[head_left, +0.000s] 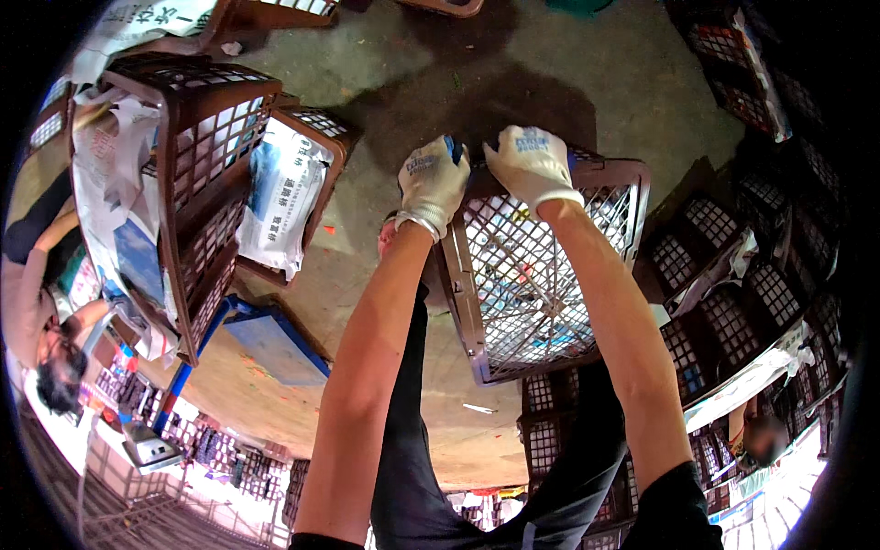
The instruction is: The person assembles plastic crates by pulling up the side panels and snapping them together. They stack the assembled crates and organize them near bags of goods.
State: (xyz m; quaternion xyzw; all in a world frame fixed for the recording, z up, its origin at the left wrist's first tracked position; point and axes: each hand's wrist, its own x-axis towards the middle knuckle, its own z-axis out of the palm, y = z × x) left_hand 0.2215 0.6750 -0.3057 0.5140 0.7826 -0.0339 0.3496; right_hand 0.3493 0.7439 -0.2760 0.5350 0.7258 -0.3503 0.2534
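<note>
Both my hands wear white knitted gloves with blue print. My right hand [534, 167] is bent over the far rim of a brown plastic lattice crate [471, 302], closed, thumb pointing left. My left hand [433, 183] is just beyond the crate's left side, fingers curled under and a dark blue patch showing by the thumb. What lies inside that hand is hidden. Pale and coloured material shows through the crate's lattice; I cannot tell whether it is inside or underneath. The crate lies between my forearms, in front of my dark trousers.
Brown crates [206, 137] holding white printed sacks [284, 197] stand to the left. A blue-edged panel [280, 344] lies below them. More stacked crates [733, 312] fill the right side. One person [55, 339] is at the far left, another [763, 440] at lower right. Concrete floor [403, 64] stretches ahead.
</note>
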